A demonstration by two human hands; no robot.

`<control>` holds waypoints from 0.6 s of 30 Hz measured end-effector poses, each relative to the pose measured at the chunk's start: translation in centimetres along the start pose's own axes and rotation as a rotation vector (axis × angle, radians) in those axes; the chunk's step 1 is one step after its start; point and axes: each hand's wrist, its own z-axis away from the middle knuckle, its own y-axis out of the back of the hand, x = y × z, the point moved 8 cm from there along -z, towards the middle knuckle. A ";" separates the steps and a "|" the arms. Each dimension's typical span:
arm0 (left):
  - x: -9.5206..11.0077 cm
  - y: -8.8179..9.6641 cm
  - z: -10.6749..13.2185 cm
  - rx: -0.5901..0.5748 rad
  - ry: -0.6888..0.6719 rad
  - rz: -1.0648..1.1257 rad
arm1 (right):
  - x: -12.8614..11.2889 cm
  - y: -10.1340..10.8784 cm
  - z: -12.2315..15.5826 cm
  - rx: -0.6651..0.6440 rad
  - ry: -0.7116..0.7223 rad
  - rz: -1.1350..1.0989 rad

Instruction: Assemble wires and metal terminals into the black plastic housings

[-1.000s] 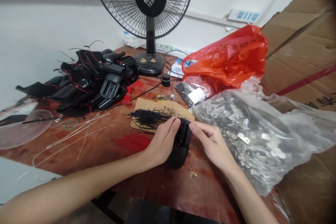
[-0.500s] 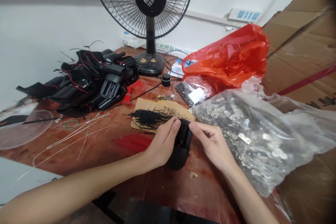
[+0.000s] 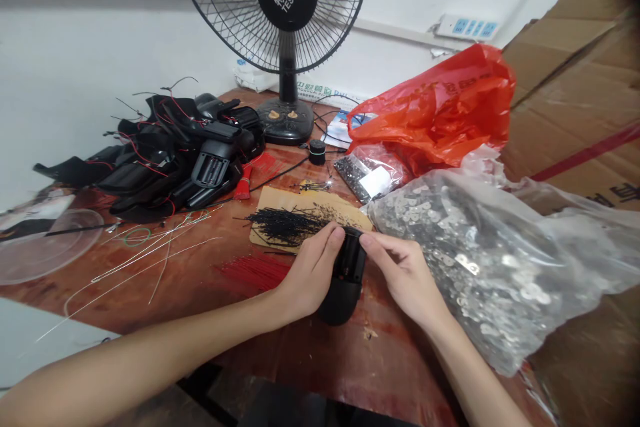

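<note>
A black plastic housing [image 3: 341,300] with an open battery compartment is held between my two hands over the near part of the table. My left hand [image 3: 313,273] is closed around its left side, thumb at the upper edge. On the other side my right hand [image 3: 403,270] pinches the upper right edge between thumb and fingers. The fingers behind the housing are hidden. Just beyond it, a bunch of black wires [image 3: 285,225] lies on a tan sheet [image 3: 270,199]. Red wires [image 3: 255,271] are spread beside my left hand.
Similar black housings [image 3: 175,147] with red wires are piled at the left. A fan [image 3: 287,123] stands at the back. On the right lie a clear bag of metal tabs [image 3: 480,273], a red plastic bag [image 3: 440,113] and cardboard boxes [image 3: 580,100]. Loose thin wires [image 3: 150,253] lie front left.
</note>
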 end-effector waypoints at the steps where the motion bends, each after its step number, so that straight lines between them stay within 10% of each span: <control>1: 0.0 0.0 0.0 0.004 0.000 -0.001 | 0.0 -0.1 0.0 0.000 0.007 0.003; 18: -0.2 -0.6 0.2 -0.050 0.023 0.285 | 0.1 0.1 0.3 0.200 0.025 -0.009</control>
